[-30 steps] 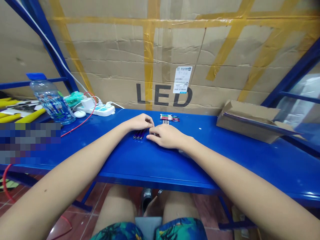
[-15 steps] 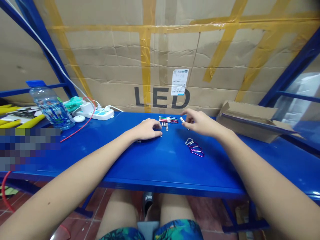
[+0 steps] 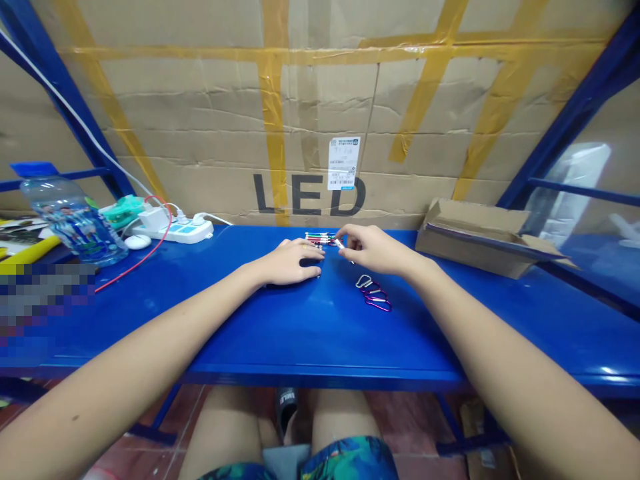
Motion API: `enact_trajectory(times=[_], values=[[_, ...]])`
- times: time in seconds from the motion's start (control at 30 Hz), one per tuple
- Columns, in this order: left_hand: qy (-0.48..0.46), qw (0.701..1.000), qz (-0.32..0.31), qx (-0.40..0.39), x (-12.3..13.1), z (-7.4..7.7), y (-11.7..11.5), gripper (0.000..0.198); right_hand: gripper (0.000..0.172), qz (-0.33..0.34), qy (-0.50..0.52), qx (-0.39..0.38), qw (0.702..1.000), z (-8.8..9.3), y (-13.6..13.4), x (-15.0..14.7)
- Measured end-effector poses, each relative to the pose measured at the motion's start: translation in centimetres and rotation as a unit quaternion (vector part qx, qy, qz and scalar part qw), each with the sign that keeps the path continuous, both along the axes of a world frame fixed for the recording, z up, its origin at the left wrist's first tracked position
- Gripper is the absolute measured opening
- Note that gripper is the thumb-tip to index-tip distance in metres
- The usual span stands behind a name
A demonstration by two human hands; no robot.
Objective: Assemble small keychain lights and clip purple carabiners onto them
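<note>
The right hand (image 3: 375, 250) is held just above the blue table (image 3: 300, 327), with thumb and forefinger pinched on a small silver piece (image 3: 341, 245). The piece sits at the fingertips, just beside the row of pen-shaped items (image 3: 320, 237) laid out near the rear edge of the table. The left hand (image 3: 290, 261) is laid palm down on the table, its fingers loosely curved over dark slender items that are mostly hidden. Whether anything is gripped there cannot be told.

The small silver piece is judged to be light, rigid and smooth, probably metal. It is therefore liable to slip from the fingers, or to roll if released on the hard painted surface. A fingertip pinch across its short body is considered the suitable hold. Its exact form is too small to be made out.

A cluster of coloured carabiners (image 3: 375, 295) lies near the right wrist, apart from the hand. An open cardboard box (image 3: 470, 233) is placed well to the right.
</note>
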State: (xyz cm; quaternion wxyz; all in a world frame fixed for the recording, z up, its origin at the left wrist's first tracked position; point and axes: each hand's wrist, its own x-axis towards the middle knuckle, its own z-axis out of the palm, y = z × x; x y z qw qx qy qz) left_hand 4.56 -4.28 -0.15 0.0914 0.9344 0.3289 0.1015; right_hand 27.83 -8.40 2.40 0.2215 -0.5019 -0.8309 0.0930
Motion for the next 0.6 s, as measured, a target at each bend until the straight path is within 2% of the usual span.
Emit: enact_trajectory(times=[0.3,0.47,0.6], values=[[-0.003,0.999,0.007,-0.032,-0.5,0.2,-0.1,0.048,0.029,-0.005,-0.003,-0.002,1.0,0.0,0.0,0.1],[-0.017,0.998,0.007,-0.054,-1.6,0.5,0.0,0.042,0.029,-0.013,-0.01,0.005,1.0,0.1,0.1,0.3],[-0.011,0.999,-0.017,-0.049,-2.4,1.0,-0.2,0.033,0.025,-0.004,0.002,0.004,1.0,0.2,-0.2,0.2]])
